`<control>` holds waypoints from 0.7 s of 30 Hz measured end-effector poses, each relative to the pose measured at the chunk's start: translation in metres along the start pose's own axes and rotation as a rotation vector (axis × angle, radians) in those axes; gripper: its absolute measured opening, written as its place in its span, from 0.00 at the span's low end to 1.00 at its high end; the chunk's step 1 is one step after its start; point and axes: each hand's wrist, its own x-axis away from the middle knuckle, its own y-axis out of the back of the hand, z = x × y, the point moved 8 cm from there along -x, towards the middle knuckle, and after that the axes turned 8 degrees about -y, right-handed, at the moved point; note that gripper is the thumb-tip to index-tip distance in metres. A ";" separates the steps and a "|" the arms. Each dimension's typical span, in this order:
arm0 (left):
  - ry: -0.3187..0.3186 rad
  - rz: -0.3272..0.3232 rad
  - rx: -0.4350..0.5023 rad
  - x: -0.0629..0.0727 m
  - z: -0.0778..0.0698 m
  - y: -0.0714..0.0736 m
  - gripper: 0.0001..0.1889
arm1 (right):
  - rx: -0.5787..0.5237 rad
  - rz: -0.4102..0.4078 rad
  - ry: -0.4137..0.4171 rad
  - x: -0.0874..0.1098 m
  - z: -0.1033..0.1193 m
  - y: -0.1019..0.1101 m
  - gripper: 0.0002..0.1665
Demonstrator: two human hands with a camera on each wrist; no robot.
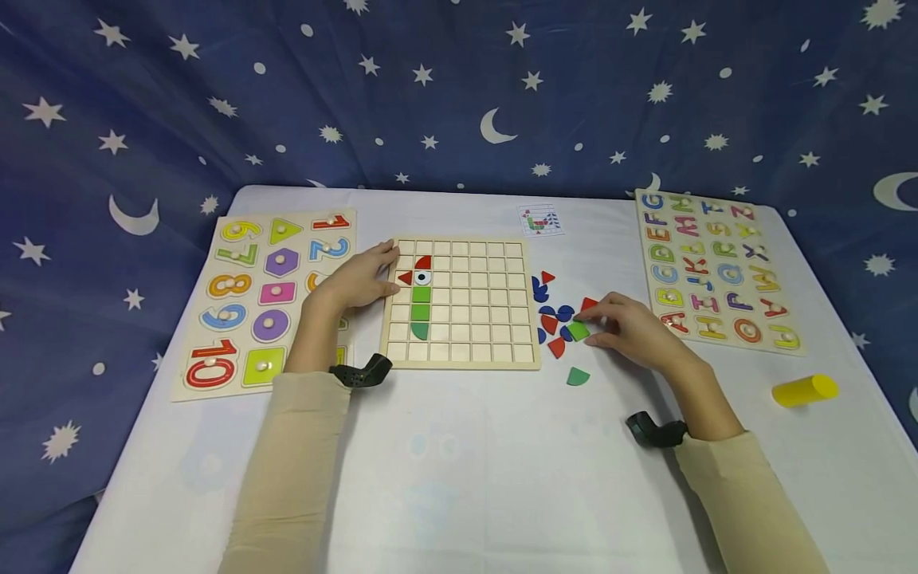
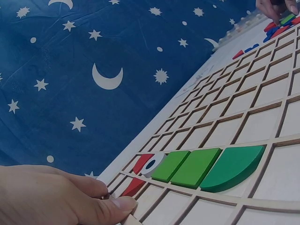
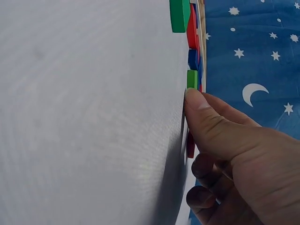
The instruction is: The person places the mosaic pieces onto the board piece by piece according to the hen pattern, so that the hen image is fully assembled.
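The wooden grid board (image 1: 459, 360) lies at mid-table. In its left columns sit a red quarter-round (image 1: 425, 261), a red triangle (image 1: 406, 277), an eye tile (image 1: 423, 277), two green squares (image 1: 421, 304) and a green quarter-round (image 1: 419, 330). At the board's left edge, my left hand (image 1: 356, 279) grips the rim between thumb and fingers, seen closely in the left wrist view. My right hand (image 1: 637, 328) pinches a green square (image 1: 578, 331) at the loose pile's right side; its thumb (image 3: 199, 105) meets the piece in the right wrist view.
Loose red and blue pieces (image 1: 549, 324) lie right of the board, with a green quarter-round (image 1: 578, 376) nearer. A pattern card (image 1: 541, 220) is behind them. A number puzzle (image 1: 244, 311) stands left, an alphabet puzzle (image 1: 706, 271) right. A yellow cylinder (image 1: 803, 391) lies at the right.
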 end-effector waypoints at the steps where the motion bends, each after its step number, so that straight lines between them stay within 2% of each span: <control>1: 0.002 0.001 0.000 0.000 0.000 0.000 0.37 | 0.002 -0.002 0.005 0.000 0.000 0.000 0.22; 21: 0.006 0.003 0.008 0.001 0.000 0.000 0.37 | 0.034 -0.032 -0.022 -0.003 0.003 0.003 0.19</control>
